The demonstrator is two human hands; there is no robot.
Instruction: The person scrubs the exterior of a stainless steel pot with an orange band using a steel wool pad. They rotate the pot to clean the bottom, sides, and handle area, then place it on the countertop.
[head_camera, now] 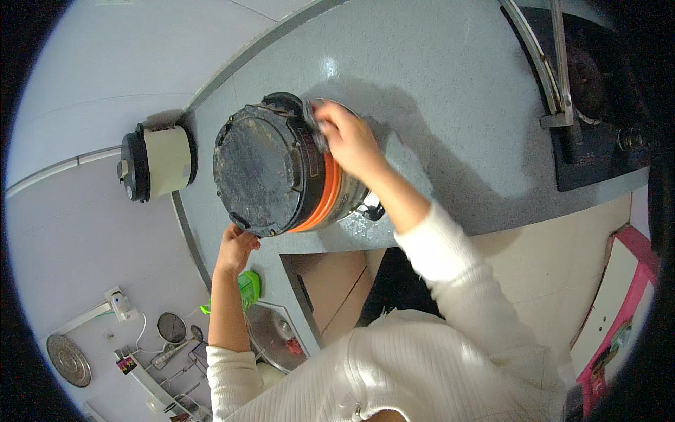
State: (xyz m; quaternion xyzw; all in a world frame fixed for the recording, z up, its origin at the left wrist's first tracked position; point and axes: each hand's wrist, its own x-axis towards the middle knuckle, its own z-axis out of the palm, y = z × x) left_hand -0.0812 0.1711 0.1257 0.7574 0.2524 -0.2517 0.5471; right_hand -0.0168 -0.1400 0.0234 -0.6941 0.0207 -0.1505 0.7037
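Note:
A round kitchen appliance [258, 169] with a black, stained base, an orange band and a metal body is on the grey countertop, its underside facing me. My left hand [237, 248] grips the black rim of the base at its near left edge. In my right hand [345, 137] is a bunched grey cloth [315, 124], pressed against the black side just above the orange band [321, 203]. A black handle or latch [373, 207] shows below my right wrist. The appliance's far end is partly hidden behind my right hand and forearm.
A cream cooker with a black lid [166, 161] stands by the wall. A green bottle [249, 290] is beside the metal sink [274, 329]. To the right, a metal frame [559, 79] rises by a black cooktop [596, 163]. Wet patches [406, 153] mark the countertop [448, 47].

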